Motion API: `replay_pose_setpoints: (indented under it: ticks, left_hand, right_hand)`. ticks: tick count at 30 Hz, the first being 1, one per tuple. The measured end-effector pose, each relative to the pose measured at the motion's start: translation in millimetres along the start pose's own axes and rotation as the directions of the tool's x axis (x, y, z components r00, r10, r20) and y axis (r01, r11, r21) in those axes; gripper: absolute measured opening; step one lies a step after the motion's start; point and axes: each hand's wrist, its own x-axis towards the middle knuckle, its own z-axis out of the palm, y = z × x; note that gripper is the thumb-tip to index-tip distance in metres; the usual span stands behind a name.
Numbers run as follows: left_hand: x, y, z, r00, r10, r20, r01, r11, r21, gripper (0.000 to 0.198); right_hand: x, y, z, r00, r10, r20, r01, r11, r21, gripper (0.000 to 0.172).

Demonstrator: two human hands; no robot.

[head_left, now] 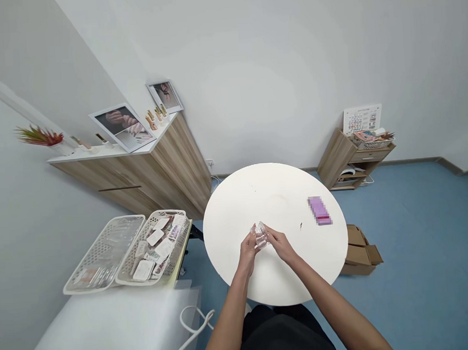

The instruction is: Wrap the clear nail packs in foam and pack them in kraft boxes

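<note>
Both my hands meet over the near part of a round white table. My left hand and my right hand each grip a small clear plastic case between them, fingers curled round it. What the case holds is too small to make out. A purple, blurred flat object lies on the table to the right, well away from my hands. A tiny dark speck lies beside it.
Two white perforated baskets stand at the left, one holding several small packets. A wooden cabinet with framed pictures lines the left wall. A small wooden shelf and an open cardboard box sit right of the table.
</note>
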Motion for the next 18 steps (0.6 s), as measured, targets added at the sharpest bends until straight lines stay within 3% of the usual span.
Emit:
replay_pose_setpoints:
  ticks: [2,5,8,12,15,18]
  left_hand:
    - [5,0,-4.9,0.999,-0.029,0.031,0.031,0.999,-0.038,0.071]
    - [16,-6,-13.4,0.996,-0.084,0.036,0.087,0.991,-0.099,0.069]
    - [34,-21,-21.9,0.986,-0.167,0.007,0.167,0.979,-0.118,0.063]
    - [57,-53,-32.3,0.969,-0.201,-0.146,0.195,0.979,-0.058,0.051]
    - [70,-77,-40.4,0.938,-0.136,-0.319,0.171,0.982,0.083,0.047]
    - [76,-93,-48.8,0.916,-0.073,-0.394,0.155,0.971,0.183,0.043]
  right_hand:
    - [5,4,-8,1.000,0.020,-0.009,-0.020,1.000,0.001,0.052]
    - [13,16,-21,0.990,0.056,-0.129,-0.059,0.998,-0.026,0.049]
    - [19,39,-31,0.961,0.175,-0.216,-0.179,0.984,0.000,0.047]
    - [21,76,-39,0.894,0.371,-0.251,-0.348,0.928,0.134,0.044]
    - [19,102,-43,0.850,0.449,-0.276,-0.414,0.893,0.177,0.041]
    - [15,123,-46,0.828,0.481,-0.287,-0.448,0.876,0.177,0.040]
